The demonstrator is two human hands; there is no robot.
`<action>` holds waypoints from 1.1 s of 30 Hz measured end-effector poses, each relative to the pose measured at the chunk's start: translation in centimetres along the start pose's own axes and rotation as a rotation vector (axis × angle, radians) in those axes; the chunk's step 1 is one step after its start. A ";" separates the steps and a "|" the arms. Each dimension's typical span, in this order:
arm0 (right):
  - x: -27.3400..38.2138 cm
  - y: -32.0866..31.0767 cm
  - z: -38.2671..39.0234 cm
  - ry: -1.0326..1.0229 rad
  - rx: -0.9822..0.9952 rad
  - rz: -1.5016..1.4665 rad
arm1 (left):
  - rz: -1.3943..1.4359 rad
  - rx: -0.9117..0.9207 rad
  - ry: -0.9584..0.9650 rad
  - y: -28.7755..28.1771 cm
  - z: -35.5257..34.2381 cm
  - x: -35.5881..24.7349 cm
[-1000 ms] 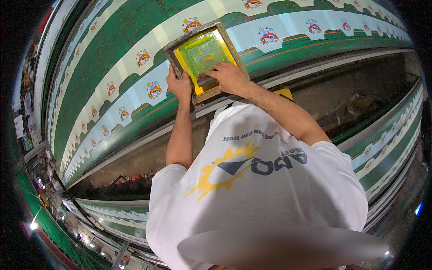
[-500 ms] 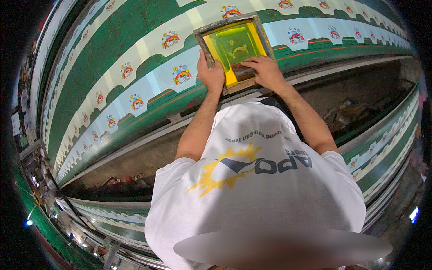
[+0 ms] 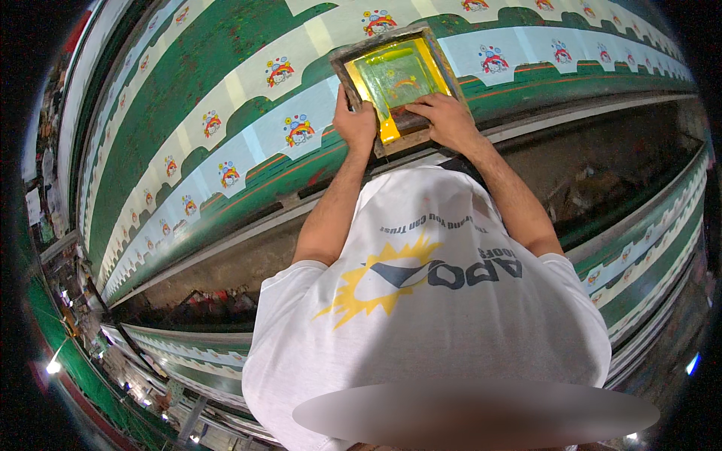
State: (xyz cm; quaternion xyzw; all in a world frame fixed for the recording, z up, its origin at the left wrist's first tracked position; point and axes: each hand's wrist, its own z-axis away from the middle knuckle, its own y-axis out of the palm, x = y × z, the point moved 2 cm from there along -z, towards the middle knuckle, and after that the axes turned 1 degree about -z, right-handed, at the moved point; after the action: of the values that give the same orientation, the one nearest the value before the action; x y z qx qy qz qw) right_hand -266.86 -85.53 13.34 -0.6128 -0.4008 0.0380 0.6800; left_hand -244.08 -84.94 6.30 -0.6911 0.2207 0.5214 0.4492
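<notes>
A wooden screen-printing frame lies tilted on the long green table, over a strip of pale blue printed pieces. Yellow ink lines its inner edges, and a small colourful figure shows faintly through the wet mesh. My left hand is closed round the frame's left side, with the thumb along the outer edge. Inside the near end, my right hand presses its fingers on a dark reddish-brown squeegee, partly hidden beneath them.
Pale blue strips and cream strips with rainbow prints run along the green table. A metal rail edges its near side. Beyond a dark gap holding scraps, another printed table stands behind me.
The view has shifted slightly. The mesh looks paler, and the coloured figure now shows through where a yellowish stencil shape was. Both hands keep their holds on the frame and squeegee.
</notes>
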 end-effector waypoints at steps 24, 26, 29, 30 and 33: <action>-2.4 0.2 -7.9 0.042 0.010 0.094 | -0.096 -0.013 0.082 0.5 -0.3 1.2; -3.5 -0.2 -10.7 0.041 0.063 0.086 | -0.053 0.007 0.124 0.6 -0.6 1.4; -5.1 -0.6 -13.5 0.071 0.167 0.083 | -0.008 0.015 0.125 0.8 -0.4 1.4; -5.4 -0.8 -13.8 0.013 0.128 0.070 | -0.042 -0.030 0.160 0.7 -0.3 1.3; -6.5 -1.0 -15.2 0.031 0.141 0.067 | -0.086 -0.042 0.161 0.6 -0.2 1.1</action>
State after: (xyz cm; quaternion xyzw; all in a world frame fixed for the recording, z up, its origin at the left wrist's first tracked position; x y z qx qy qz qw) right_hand -262.66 -101.51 12.08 -0.5770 -0.3659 0.0794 0.7259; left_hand -244.05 -85.24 5.08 -0.7490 0.2154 0.4488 0.4373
